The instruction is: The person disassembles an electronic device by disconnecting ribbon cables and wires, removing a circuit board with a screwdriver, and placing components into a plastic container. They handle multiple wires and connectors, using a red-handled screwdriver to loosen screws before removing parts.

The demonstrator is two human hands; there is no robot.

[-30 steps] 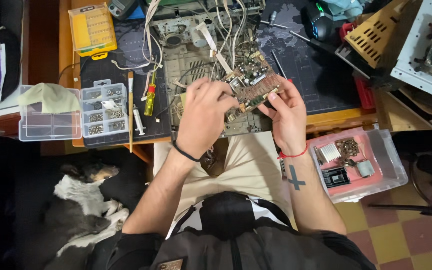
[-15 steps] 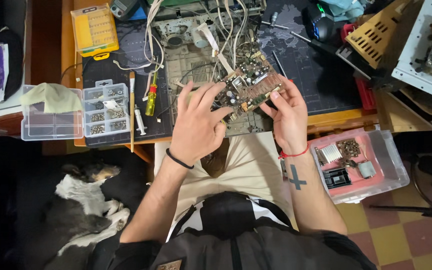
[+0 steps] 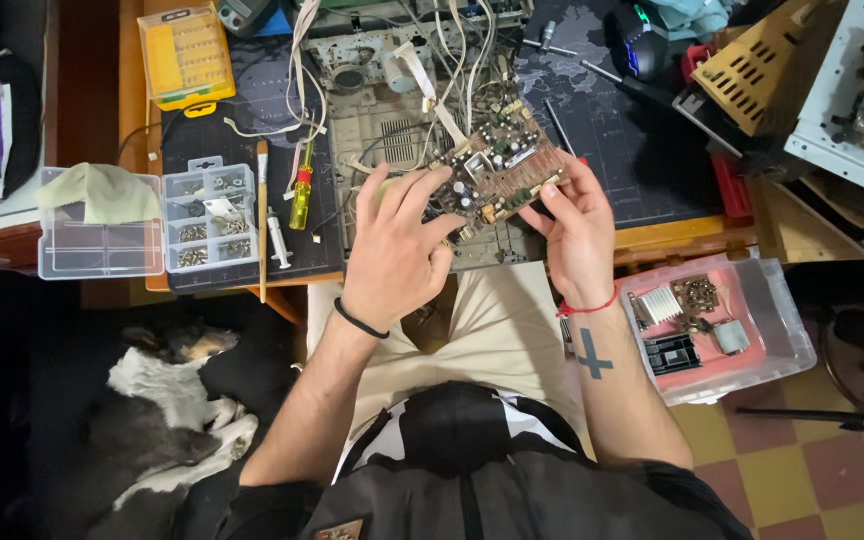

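A person seated at a cluttered work surface (image 3: 652,238) holds a brown circuit board (image 3: 500,172) above the surface's near edge, seen from the head camera looking straight down. The right hand (image 3: 577,232) has its grip closed on the board's right edge, thumb and fingertips pinching it, a red cord around the wrist. The left hand (image 3: 397,255) lies spread with fingers wide, its fingertips touching the board's left end rather than clamped around it; a black band circles that wrist. The board sits tilted, crowded with small components, and pale ribbon cables (image 3: 442,60) run from it up to a beige chassis (image 3: 382,110) lying flat just behind it.

To the left of the hands, a yellow-handled screwdriver (image 3: 300,195), a thin brush (image 3: 263,220) and a syringe (image 3: 277,240) lie on a dark mat. Beside them stands a clear compartment box (image 3: 207,215) of screws, and further left a second clear box (image 3: 92,240) with a green cloth draped over it. A yellow bit case (image 3: 184,52) rests at the surface's far left corner.

At the person's right, off the surface, a clear tub (image 3: 772,310) with a pink inside holds heat sinks and small parts. A black-and-white dog (image 3: 167,400) lies on the floor at the left.
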